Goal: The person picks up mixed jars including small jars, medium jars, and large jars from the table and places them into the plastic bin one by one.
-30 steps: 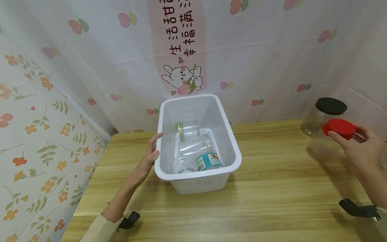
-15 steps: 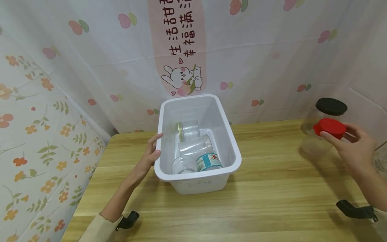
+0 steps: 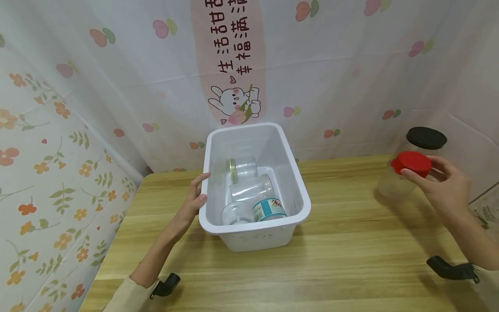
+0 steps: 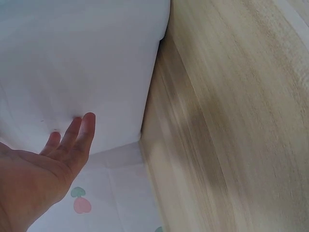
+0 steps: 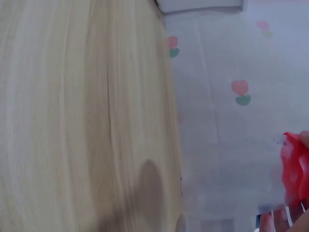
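Note:
My right hand [image 3: 448, 186] grips the red lid [image 3: 415, 163] of a clear plastic jar [image 3: 391, 184] at the right of the table. In the right wrist view, fingers wrap the lid's ribbed red edge [image 5: 292, 169]. My left hand [image 3: 192, 200] holds the left rim of a white plastic tub [image 3: 302, 203], its thumb and index finger at the rim. Several fingers [image 4: 77, 137] lie against the tub's outer wall below. Inside the tub lie several clear jars: one with a gold lid [image 3: 245, 168], one with a blue label [image 3: 270, 209], and others.
A clear jar with a black lid [image 3: 426, 138] stands at the back right, partly behind the red-lidded one. The wooden table [image 3: 331, 268] ends at a patterned curtain [image 3: 331, 86] behind. Another flowered curtain [image 3: 54, 195] hangs along the left side.
My right hand has moved left with the red-lidded jar, which now overlaps more of the black-lidded jar. My left hand and the tub have stayed in place.

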Demonstrator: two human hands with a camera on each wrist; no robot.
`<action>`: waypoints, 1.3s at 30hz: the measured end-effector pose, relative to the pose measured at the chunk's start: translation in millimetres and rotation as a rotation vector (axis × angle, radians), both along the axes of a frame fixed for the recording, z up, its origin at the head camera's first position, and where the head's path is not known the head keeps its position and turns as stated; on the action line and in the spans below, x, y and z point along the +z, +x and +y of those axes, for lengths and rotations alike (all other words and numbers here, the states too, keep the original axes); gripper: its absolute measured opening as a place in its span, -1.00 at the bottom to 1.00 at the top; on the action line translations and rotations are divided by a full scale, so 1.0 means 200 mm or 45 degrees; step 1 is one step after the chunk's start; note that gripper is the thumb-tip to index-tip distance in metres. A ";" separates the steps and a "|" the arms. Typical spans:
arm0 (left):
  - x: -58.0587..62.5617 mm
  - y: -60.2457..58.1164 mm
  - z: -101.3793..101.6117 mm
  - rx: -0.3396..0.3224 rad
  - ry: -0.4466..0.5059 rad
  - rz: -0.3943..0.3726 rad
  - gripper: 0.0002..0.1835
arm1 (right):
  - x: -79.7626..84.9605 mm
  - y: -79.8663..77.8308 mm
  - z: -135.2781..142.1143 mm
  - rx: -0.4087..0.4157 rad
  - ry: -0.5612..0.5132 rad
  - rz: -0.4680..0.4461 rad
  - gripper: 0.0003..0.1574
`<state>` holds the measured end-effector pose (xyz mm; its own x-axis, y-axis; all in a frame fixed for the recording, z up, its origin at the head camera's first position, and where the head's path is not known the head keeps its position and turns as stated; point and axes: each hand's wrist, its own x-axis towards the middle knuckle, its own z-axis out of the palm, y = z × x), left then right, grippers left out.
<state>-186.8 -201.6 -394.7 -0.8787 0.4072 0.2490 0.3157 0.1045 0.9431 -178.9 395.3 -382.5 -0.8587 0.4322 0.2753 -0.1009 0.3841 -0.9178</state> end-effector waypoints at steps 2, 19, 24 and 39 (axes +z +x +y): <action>0.00 0.00 0.00 0.002 0.002 0.001 -0.35 | 0.00 0.00 -0.01 0.019 -0.005 0.009 -0.27; 0.01 0.01 0.01 0.001 -0.012 -0.002 -0.37 | 0.01 -0.06 -0.13 0.143 0.102 0.018 -0.20; 0.01 0.01 0.01 -0.001 -0.018 -0.002 -0.36 | 0.01 -0.08 -0.17 0.165 0.118 0.046 -0.20; 0.00 0.01 0.00 -0.025 -0.006 -0.003 -0.34 | 0.01 -0.13 -0.28 0.239 0.096 0.039 -0.22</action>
